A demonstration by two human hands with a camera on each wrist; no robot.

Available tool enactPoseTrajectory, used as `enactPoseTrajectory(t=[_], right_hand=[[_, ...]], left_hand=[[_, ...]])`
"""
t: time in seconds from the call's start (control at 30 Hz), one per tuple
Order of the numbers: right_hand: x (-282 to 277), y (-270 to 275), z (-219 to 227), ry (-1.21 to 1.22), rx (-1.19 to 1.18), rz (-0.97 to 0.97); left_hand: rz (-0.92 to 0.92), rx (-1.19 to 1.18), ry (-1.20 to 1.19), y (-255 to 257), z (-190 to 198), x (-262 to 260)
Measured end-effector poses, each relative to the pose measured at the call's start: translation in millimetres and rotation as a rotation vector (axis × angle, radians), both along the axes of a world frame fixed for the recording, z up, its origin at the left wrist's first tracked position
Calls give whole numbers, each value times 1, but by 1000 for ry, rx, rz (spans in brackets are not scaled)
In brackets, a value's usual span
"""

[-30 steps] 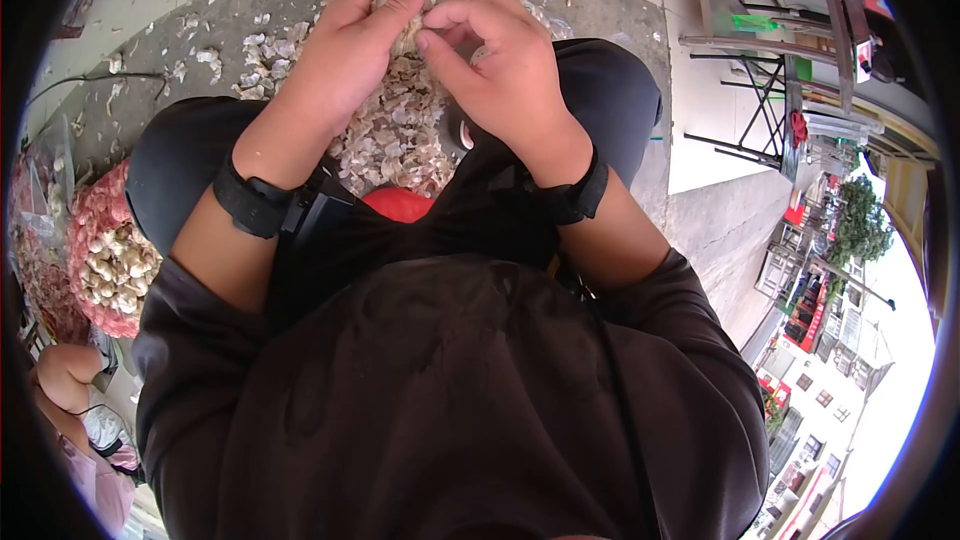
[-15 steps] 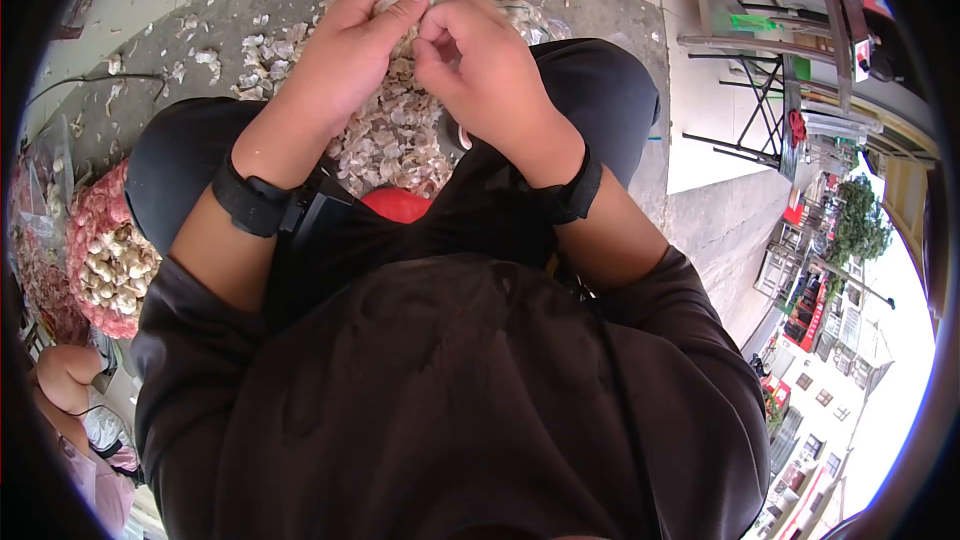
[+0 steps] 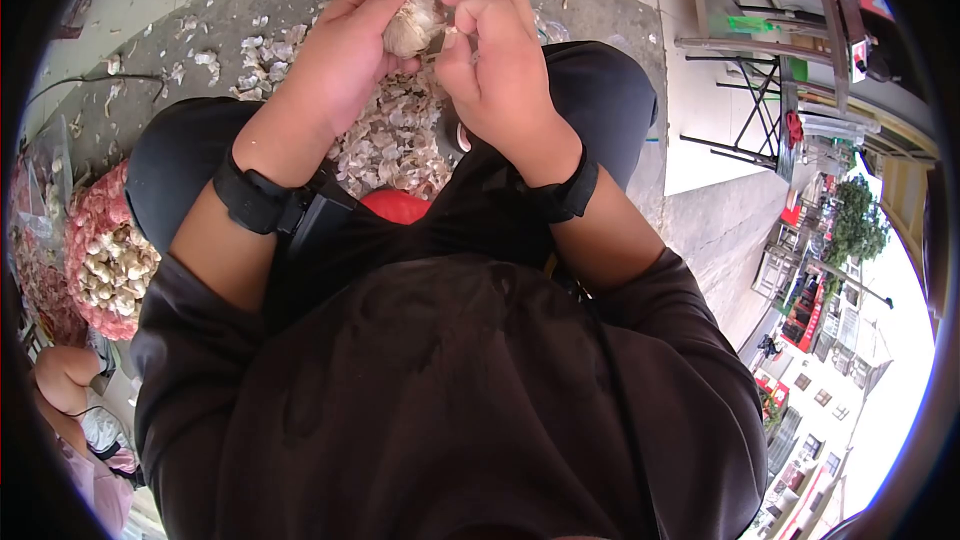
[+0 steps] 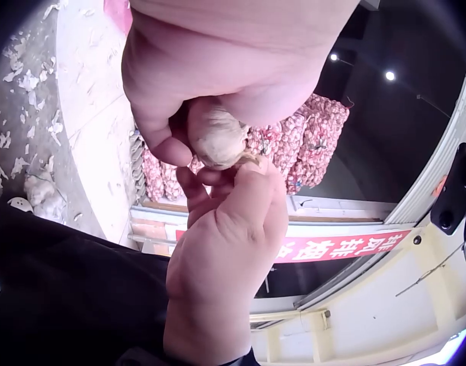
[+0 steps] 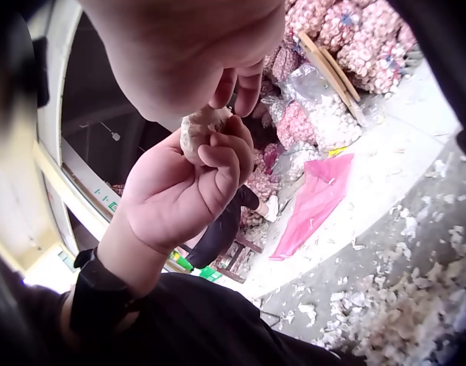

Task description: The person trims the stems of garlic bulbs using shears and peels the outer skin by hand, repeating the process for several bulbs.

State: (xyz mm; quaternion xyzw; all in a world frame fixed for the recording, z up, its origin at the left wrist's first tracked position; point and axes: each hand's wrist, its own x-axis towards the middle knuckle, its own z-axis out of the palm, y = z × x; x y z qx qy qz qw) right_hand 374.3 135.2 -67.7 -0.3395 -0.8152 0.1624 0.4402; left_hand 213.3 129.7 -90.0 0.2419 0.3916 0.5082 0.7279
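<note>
A whitish garlic bulb is held up in front of the knees by my left hand, whose thumb and fingers curl round it. My right hand is close beside the bulb on its right side. In the left wrist view, the right thumb and forefinger pinch a brownish scrap of dry garlic skin at one end of the bulb. The right wrist view has the bulb partly covered by the left fingers.
Loose garlic skins are heaped between the legs, around a red object, and scattered over the floor. An open mesh sack of garlic stands at the left near another person's knee. A pink plastic sheet lies farther off.
My right hand first drew in against the left, then swung slightly away. The left hand has turned, so the garlic bulb, mostly hidden before, now shows plainly.
</note>
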Motion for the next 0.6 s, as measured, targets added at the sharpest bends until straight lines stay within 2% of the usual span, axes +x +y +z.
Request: enactPoseTrajectory(t=[0.17,0.27,0.37,0.47,0.6], right_hand=[[-2,0,-3,146,-140,101],[-2,-4,4,60,-127,96],[-2,-3,5,-61,-1,65],[-4,-9,7,61,-293,20],[-2,-6,1,50,-285,18]], left_hand=[[-2,-6,9,1,-1,-3],[19,-31,41,-2,2,-1],[20,-22,83,-3,5,-3],[10,55,156,-4,7,-3],[5,113,253,-7,15,-2]])
